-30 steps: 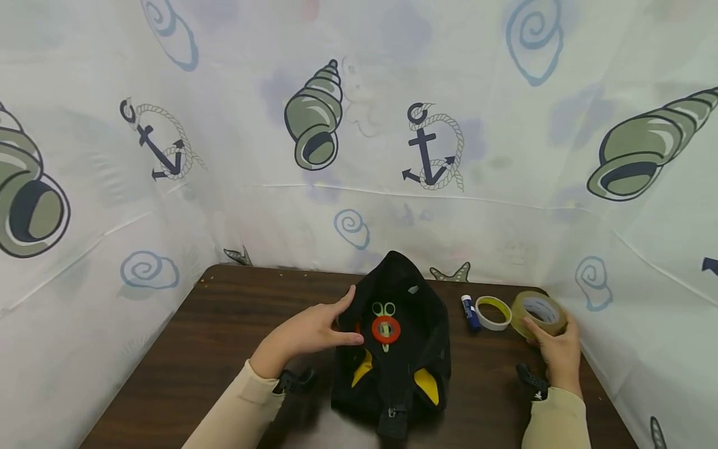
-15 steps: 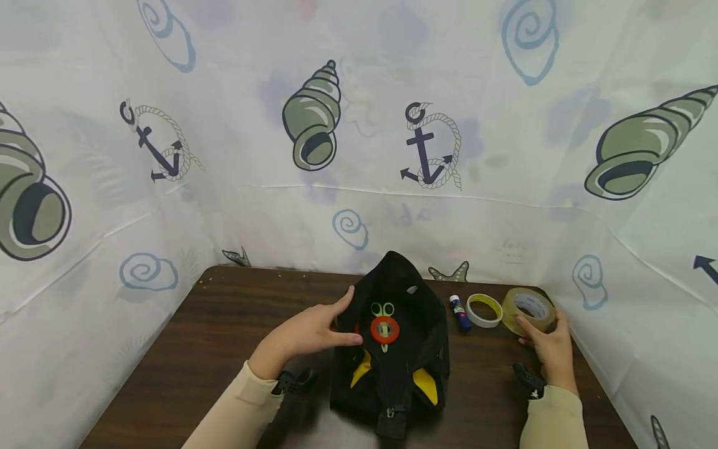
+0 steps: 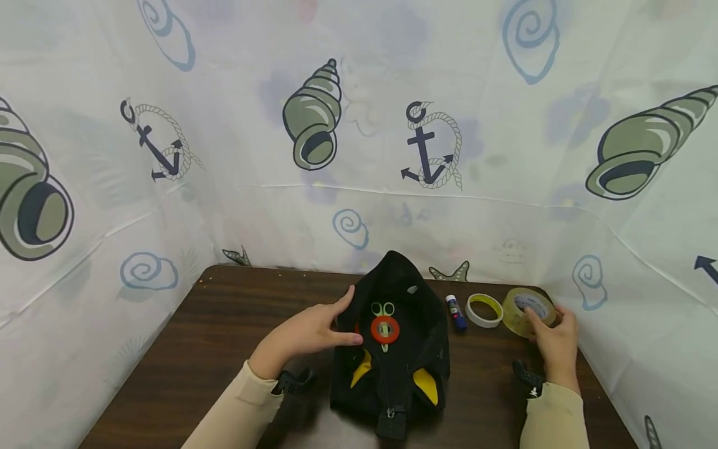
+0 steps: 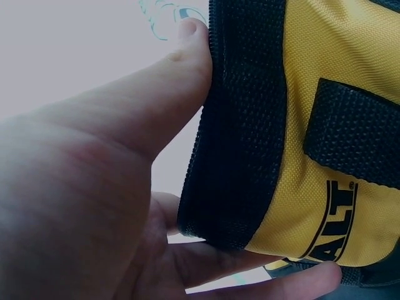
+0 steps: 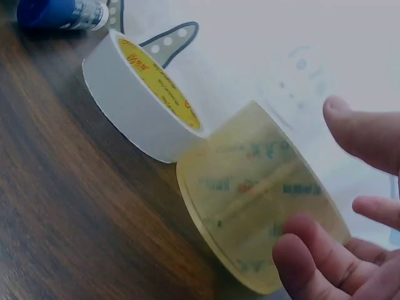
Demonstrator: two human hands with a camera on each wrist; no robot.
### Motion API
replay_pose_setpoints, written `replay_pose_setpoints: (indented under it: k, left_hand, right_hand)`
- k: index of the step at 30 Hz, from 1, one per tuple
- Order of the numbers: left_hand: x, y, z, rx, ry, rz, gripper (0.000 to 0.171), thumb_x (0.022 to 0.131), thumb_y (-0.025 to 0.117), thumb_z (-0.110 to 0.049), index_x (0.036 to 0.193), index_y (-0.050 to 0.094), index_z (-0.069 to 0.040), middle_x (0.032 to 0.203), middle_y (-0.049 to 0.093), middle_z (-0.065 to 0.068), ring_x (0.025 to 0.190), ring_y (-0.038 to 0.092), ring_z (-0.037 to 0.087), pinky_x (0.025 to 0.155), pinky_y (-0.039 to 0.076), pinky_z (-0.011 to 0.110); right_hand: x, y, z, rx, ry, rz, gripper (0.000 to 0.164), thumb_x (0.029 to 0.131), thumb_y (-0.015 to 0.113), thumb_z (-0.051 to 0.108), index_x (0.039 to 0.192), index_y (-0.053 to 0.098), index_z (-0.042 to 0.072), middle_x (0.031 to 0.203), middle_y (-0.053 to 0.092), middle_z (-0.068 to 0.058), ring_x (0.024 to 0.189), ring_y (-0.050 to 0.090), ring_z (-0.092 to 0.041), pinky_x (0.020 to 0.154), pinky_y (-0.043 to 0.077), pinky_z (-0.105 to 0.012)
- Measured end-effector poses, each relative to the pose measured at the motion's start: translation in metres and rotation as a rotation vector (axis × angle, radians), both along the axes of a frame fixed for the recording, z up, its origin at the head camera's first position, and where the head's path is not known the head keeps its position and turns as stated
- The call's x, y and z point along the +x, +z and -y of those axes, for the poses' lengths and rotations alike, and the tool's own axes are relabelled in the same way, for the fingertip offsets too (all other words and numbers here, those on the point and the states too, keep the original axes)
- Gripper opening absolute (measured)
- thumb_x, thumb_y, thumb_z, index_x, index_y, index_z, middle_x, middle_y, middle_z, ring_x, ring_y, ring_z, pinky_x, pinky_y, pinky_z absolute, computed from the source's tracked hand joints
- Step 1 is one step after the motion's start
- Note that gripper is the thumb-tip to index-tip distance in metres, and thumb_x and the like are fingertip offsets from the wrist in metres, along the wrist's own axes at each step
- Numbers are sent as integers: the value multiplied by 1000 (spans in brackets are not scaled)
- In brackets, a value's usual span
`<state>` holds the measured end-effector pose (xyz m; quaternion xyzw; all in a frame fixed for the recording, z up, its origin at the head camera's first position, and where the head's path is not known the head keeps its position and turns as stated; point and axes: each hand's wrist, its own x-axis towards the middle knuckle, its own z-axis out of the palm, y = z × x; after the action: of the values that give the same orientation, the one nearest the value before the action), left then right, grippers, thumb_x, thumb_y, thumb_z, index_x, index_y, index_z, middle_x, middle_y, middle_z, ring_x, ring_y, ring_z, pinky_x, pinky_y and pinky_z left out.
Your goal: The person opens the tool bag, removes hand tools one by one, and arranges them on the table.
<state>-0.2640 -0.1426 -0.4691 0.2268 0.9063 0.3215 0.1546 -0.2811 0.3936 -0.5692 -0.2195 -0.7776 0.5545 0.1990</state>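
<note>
A black tool bag (image 3: 392, 405) with yellow panels stands open-mouthed at the table's middle. My left hand (image 3: 308, 330) holds its left rim; the left wrist view shows the thumb at the zip edge and fingers along the outside by the letters "ALT" (image 4: 337, 231). Scissors (image 3: 383, 309) with pale green handles and a red tape roll (image 3: 392, 321) lie inside. At the far right, my right hand (image 3: 555, 349) is at a wide clear packing tape roll (image 3: 512, 315). Its fingers (image 5: 297, 262) touch the roll's side, while the thumb (image 5: 350, 125) stands apart, above the roll.
Left of the packing tape lies a white tape roll (image 3: 469, 315) with a yellow core, then a blue glue stick (image 3: 456, 312). The dark wooden table (image 3: 235, 349) meets a shell-and-anchor printed cloth (image 3: 224, 206) behind and at both sides.
The glue stick, white tape roll and packing tape shifted left together. My right hand then drew slightly right and its thumb moved over the packing tape's ring. My left hand stayed on the bag.
</note>
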Motion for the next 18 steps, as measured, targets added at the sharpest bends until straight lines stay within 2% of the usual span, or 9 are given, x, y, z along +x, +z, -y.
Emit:
replay_pose_setpoints:
  k: [5,8,12,15,18]
  left_hand:
    - [-1,-1,0,14,-9,9,113,94,76,-69,177,7,-35,148,69,7,113,73,14,117,52,55]
    - [-1,-1,1,20,-18,13,114,94,76,-68,177,6,-35,144,72,5,107,73,10,115,53,55]
    - [-1,-1,1,20,-20,9,113,94,76,-69,177,6,-35,150,69,7,112,74,12,117,52,56]
    - [-2,-1,1,15,-17,7,113,94,75,-69,177,6,-35,151,68,7,114,73,13,118,51,56]
    - [-2,-1,1,9,-17,6,113,94,76,-69,177,6,-35,144,71,7,108,73,12,116,53,55]
  right_hand:
    - [2,8,2,49,-7,-34,81,102,77,31,160,36,-9,159,38,-34,60,60,4,55,59,-19]
    - [4,18,3,38,-1,-24,80,103,77,32,161,34,-5,162,41,-31,65,59,6,58,57,-17]
    - [5,36,8,20,4,-10,82,103,77,37,164,33,3,159,45,-21,67,65,0,62,57,-18]
    - [6,50,14,30,6,-46,80,101,79,38,162,37,6,148,51,-10,66,69,-4,63,57,-19]
    - [10,65,22,79,7,-76,77,100,81,39,159,42,9,137,54,2,64,68,-4,63,58,-18]
